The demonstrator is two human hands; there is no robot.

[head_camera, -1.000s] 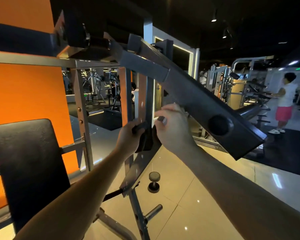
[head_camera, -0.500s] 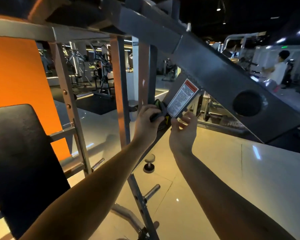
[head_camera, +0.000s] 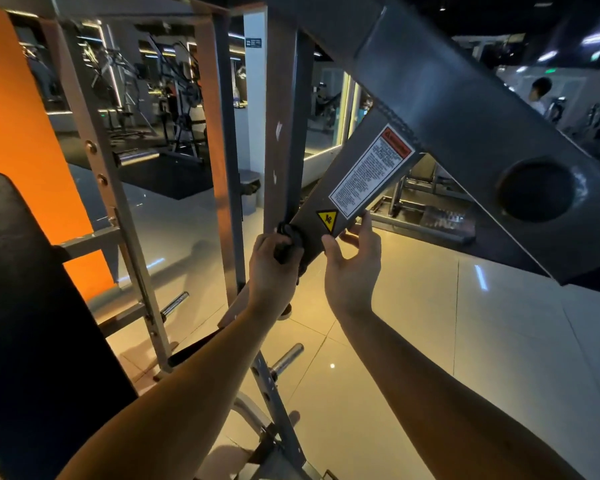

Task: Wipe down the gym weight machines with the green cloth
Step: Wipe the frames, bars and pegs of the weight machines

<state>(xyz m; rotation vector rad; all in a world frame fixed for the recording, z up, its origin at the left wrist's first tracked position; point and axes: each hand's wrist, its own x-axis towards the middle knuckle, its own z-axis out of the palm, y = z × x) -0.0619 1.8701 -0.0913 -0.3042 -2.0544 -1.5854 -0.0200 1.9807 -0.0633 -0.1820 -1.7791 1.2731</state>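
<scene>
Head view: left hand [head_camera: 274,268] clutches the bunched cloth [head_camera: 289,241], seemingly green in dim light, against the lower end of the angled bar [head_camera: 347,161]; right hand [head_camera: 354,268] pinches its edge.

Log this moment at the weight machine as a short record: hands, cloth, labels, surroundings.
left hand: grips the cloth, bunched against the lower end of the grey arm
right hand: pinches that arm's lower edge, thumb in front, fingers behind
cloth colour: looks dark in this light; cannot tell
labels: white warning label with red header; yellow triangle sticker below it
surroundings: black pad at left, orange wall, a person far right
</scene>
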